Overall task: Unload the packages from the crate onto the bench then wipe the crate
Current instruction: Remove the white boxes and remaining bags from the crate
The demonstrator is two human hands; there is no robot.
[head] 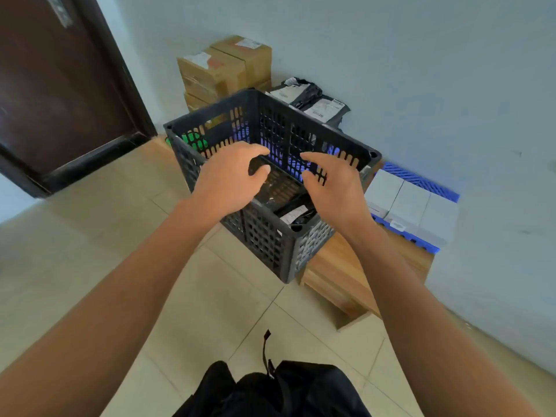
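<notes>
both hands over the open crate

we see a black perforated plastic crate (270,188) sitting on the near end of a low wooden bench (340,275) that runs along the pale wall. our left hand (228,179) and right hand (334,188) hover side by side above the crate's open top, well apart from each other. the fingers of both are loosely bent and hold nothing; the left thumb lies close to the crate's far wall, though we cannot tell whether it touches.

inside the crate, at the near right corner of its floor, lies a black plastic mailer package with a white label (296,215).

further along the bench, right of the crate, grey rectangular boxes (412,206) rest on a blue slatted plastic panel (421,182). beyond the crate's far rim, black mailer bags with white labels (313,100) are piled against the wall, and brown cardboard cartons (222,67) are stacked beside them. a dark wooden door (60,85) stands at the left. a black fabric bag (270,389) shows at the bottom edge, on the tiled floor (210,296).
</notes>
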